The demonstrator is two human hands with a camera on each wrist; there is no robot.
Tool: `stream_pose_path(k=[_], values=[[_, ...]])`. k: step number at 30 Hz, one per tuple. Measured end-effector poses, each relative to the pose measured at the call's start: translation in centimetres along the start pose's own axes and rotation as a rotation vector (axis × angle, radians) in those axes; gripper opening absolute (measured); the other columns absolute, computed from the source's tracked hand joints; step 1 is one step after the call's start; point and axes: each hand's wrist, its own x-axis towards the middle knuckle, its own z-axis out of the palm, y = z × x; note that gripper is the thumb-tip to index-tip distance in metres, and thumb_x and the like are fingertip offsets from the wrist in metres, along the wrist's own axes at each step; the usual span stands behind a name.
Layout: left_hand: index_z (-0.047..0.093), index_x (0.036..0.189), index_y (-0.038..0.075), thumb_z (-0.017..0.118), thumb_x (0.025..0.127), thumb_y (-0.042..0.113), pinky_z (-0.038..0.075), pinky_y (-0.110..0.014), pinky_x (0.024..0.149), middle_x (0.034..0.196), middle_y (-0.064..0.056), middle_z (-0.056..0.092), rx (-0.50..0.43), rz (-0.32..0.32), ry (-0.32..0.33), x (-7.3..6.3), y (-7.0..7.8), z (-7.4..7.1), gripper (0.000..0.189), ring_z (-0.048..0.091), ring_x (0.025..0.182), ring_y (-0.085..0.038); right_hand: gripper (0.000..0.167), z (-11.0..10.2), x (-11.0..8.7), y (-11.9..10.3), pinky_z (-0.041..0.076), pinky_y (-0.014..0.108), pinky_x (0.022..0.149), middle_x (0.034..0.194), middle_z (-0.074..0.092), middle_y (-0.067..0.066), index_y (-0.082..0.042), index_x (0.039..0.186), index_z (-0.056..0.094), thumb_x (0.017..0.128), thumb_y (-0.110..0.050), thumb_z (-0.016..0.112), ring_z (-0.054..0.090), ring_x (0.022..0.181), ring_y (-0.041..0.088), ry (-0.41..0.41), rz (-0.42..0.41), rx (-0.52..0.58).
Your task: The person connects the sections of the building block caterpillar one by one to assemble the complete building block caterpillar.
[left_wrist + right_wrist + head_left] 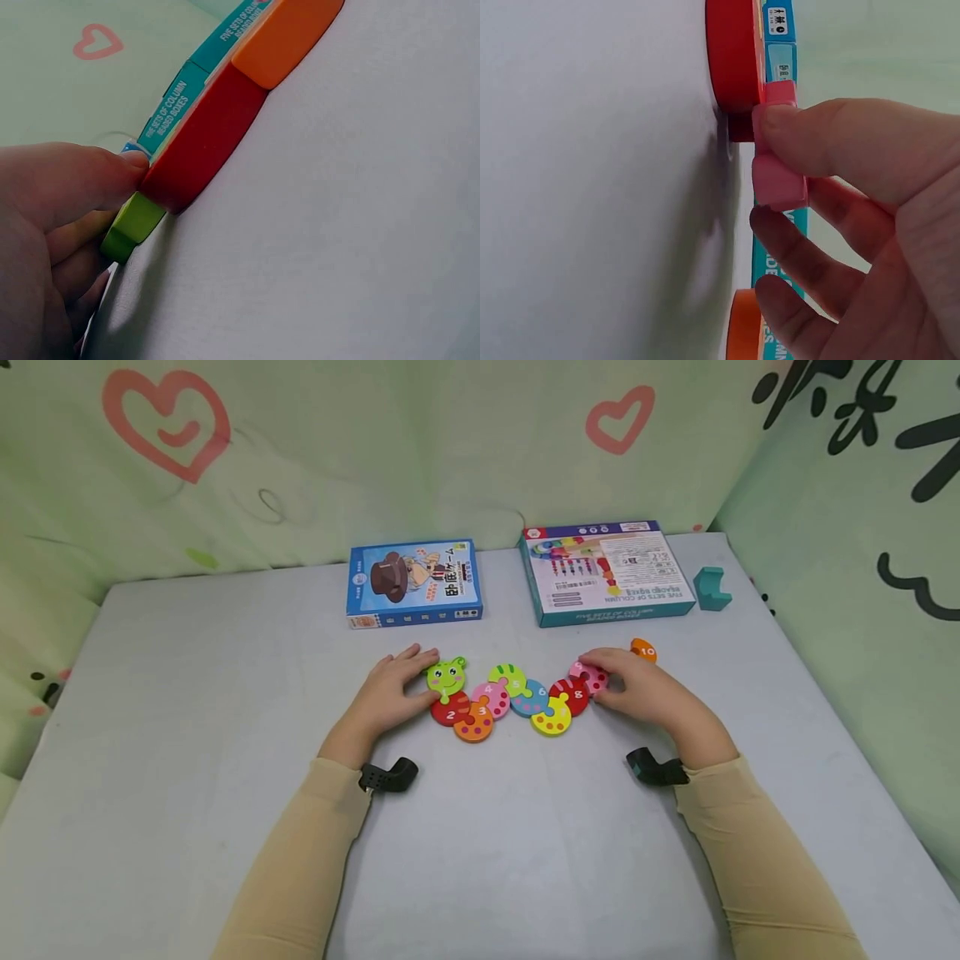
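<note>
A row of joined number puzzle pieces forms a caterpillar on the table. At its left end my left hand point(384, 695) holds the green smiling head piece point(447, 676) between thumb and fingers. The thumb lies close to the red "2" piece point(447, 710), with the orange "3" piece point(474, 725) beyond. My right hand point(647, 690) pinches a pink piece point(780, 180) between thumb and finger. That piece is tilted at the red "8" piece point(572, 697) and looks raised off the table. The orange "10" piece point(643, 649) lies apart, behind the right hand.
Two boxes stand at the back, a blue one point(414, 583) and a teal-edged one point(607, 573). A small teal notched block point(712, 589) sits right of them. Black cameras are strapped to both wrists. Curtains with heart drawings surround the table point(495, 860).
</note>
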Motion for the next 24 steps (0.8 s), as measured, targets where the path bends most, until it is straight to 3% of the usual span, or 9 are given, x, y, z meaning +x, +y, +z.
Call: stream_pose_path(k=[14,20,24], values=[[0.044,0.136,0.021,0.058,0.083,0.039,0.01,-0.044,0.115,0.143,0.004,0.04,0.0,-0.001,0.003,0.0,0.0,-0.1,0.058,0.022,0.139,-0.017,0.054,0.3,0.3,0.8,0.041,0.053,0.096,0.138,0.042,0.015,-0.011,0.134,0.044,0.084,-0.014,0.062,0.03,0.129,0.035,-0.031,-0.031,-0.008],[0.043,0.136,0.021,0.057,0.083,0.039,0.01,-0.043,0.115,0.143,0.004,0.039,0.002,-0.003,0.0,0.1,-0.2,0.0,0.058,0.022,0.139,-0.017,0.059,0.2,0.2,1.1,0.04,0.053,0.097,0.142,0.037,0.013,-0.013,0.138,0.039,0.084,-0.017,0.062,0.028,0.131,0.034,-0.041,-0.035,0.037],[0.042,0.137,0.021,0.057,0.083,0.039,0.01,-0.043,0.115,0.143,0.004,0.039,0.003,-0.008,-0.002,0.0,-0.2,0.1,0.058,0.022,0.139,-0.017,0.064,-0.5,-0.1,1.5,0.041,0.053,0.096,0.145,0.033,0.012,-0.016,0.141,0.034,0.084,-0.017,0.062,0.029,0.13,0.035,0.031,-0.008,0.076]])
